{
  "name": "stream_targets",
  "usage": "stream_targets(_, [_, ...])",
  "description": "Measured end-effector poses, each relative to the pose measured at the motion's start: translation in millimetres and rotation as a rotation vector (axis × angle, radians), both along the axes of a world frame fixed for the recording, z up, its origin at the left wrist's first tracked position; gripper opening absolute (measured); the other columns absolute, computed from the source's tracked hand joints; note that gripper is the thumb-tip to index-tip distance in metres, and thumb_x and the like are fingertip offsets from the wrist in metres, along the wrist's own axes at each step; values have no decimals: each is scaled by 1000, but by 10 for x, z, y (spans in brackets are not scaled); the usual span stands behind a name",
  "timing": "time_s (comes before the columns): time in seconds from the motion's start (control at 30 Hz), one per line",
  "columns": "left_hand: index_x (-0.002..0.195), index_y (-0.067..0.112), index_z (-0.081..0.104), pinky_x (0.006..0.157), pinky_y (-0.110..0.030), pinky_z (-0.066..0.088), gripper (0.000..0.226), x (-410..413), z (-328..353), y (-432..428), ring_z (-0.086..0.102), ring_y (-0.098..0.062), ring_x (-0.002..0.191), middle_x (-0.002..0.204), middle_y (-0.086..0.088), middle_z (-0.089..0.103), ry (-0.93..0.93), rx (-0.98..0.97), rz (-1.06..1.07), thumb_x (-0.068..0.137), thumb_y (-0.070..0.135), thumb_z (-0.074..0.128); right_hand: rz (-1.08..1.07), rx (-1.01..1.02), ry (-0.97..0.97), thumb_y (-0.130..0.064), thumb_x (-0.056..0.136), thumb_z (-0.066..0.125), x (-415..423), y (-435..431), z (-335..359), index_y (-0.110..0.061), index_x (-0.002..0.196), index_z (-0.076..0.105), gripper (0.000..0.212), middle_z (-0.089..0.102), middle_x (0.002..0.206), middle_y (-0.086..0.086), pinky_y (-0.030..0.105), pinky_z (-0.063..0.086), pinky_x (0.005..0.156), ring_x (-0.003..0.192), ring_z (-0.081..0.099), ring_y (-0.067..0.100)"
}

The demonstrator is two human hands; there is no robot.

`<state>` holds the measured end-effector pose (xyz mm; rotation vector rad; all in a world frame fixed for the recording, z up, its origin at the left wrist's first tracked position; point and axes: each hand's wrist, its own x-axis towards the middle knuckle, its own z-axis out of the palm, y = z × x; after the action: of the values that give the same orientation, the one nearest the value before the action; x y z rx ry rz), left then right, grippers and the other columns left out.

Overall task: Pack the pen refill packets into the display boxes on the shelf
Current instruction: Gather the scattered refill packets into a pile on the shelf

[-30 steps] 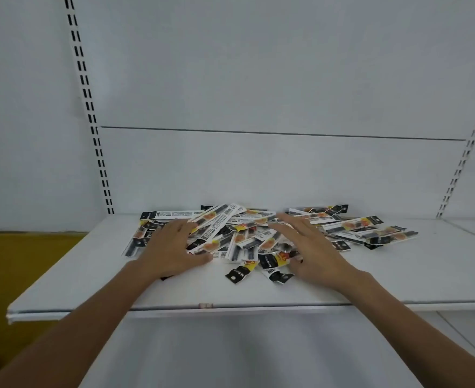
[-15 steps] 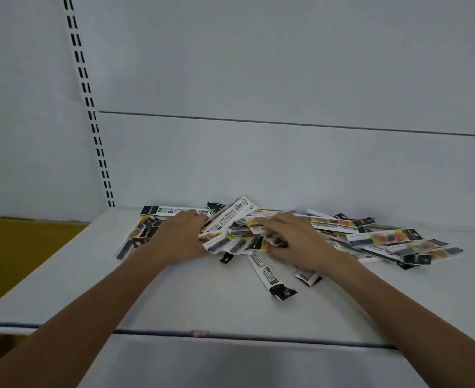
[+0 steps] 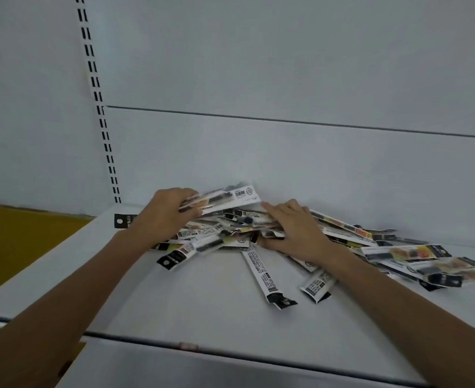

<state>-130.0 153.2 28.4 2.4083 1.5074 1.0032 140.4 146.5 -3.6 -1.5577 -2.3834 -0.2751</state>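
Observation:
A loose heap of pen refill packets (image 3: 409,252), long narrow sleeves with black ends and barcodes, lies on the white shelf (image 3: 208,301) against the back wall. My left hand (image 3: 165,212) grips a small bundle of packets (image 3: 230,198) and lifts its far end off the heap. My right hand (image 3: 298,229) lies on the middle of the heap with fingers spread, pressing packets down. Two single packets (image 3: 261,271) stick out toward me in front of the heap. No display box is in view.
A slotted upright (image 3: 99,107) runs up the white back wall at the left. Left of the shelf is a yellow-brown surface (image 3: 18,236). The shelf's front edge (image 3: 230,354) crosses below my forearms.
My hands went from lying flat on the spread packets to drawing them together. The left hand has closed on a bundle and raised it. The view has come closer to the shelf.

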Motion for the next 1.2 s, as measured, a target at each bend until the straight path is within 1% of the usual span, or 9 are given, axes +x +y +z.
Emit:
stream_targets(0.07, [109, 13, 63, 61, -18, 42, 26, -20, 64, -29, 58, -19, 76, 90, -5, 66, -61, 32, 27, 86, 25, 61, 29, 61, -28, -64, 76, 51, -8, 24, -1, -21, 121, 58, 63, 58, 106, -1, 33, 27, 89, 107, 43, 20])
stream_targets(0.13, [110, 15, 63, 61, -15, 38, 26, -28, 141, -98, 56, -12, 74, 90, -1, 64, -127, 44, 37, 86, 25, 60, 71, 68, 24, -46, 80, 65, -4, 42, 25, -15, 107, 65, 41, 57, 103, 3, 34, 35, 89, 101, 49, 22])
stream_targets(0.23, [112, 18, 62, 63, -12, 38, 28, -37, 177, -244, 53, -2, 74, 89, 5, 61, -184, 54, 1, 86, 27, 61, 37, 10, 75, -37, 85, 62, -10, 41, 68, -11, 112, 57, 38, 53, 115, 4, 31, 45, 76, 96, 56, 22])
stream_targets(0.33, [112, 18, 62, 61, -6, 39, 30, -88, 79, -417, 55, 0, 72, 84, 16, 58, -164, 81, -85, 84, 26, 63, -70, -14, 101, -35, 90, 56, -14, 65, 150, -12, 112, 51, 32, 62, 108, 3, 31, 47, 66, 85, 61, 22])
stream_targets(0.53, [114, 35, 53, 72, 0, 36, 37, -223, -289, -696, 50, 12, 85, 95, 18, 59, 36, 124, -301, 80, 50, 49, -103, -193, 398, -23, 91, 57, -69, 132, 395, -11, 121, 47, 34, 61, 104, 2, 31, 44, 73, 89, 57, 21])
stream_targets(0.7, [114, 38, 45, 77, -14, 43, 42, -184, -502, -793, 51, 1, 94, 109, 17, 55, 298, 136, -317, 80, 60, 38, -116, -189, 427, -23, 94, 52, -179, 176, 548, -12, 121, 50, 29, 58, 93, 2, 10, 38, 52, 69, 53, 11])
stream_targets(0.83, [109, 35, 48, 69, -13, 48, 37, -178, -485, -794, 55, -1, 87, 100, 16, 57, 347, 233, -298, 80, 57, 38, -38, -47, 436, -21, 96, 48, -321, 93, 668, -10, 122, 47, 28, 61, 104, 9, 24, 34, 63, 81, 54, 19])
stream_targets(1.0, [108, 36, 53, 81, -13, 35, 33, -234, -434, -765, 49, 1, 90, 99, 17, 58, 401, 261, -379, 81, 52, 43, 57, 44, 371, -10, 93, 48, -563, -56, 885, -5, 114, 49, 22, 57, 97, 8, 17, 32, 56, 80, 49, 20])
stream_targets(1.2, [120, 24, 48, 98, -40, 40, 63, -199, -326, -796, 38, -25, 120, 133, -9, 43, 492, 518, -269, 72, 64, 46, 137, -222, 298, -15, 91, 54, -1069, -281, 1040, -13, 112, 54, 20, 51, 81, -15, 10, 45, 55, 67, 52, 2])
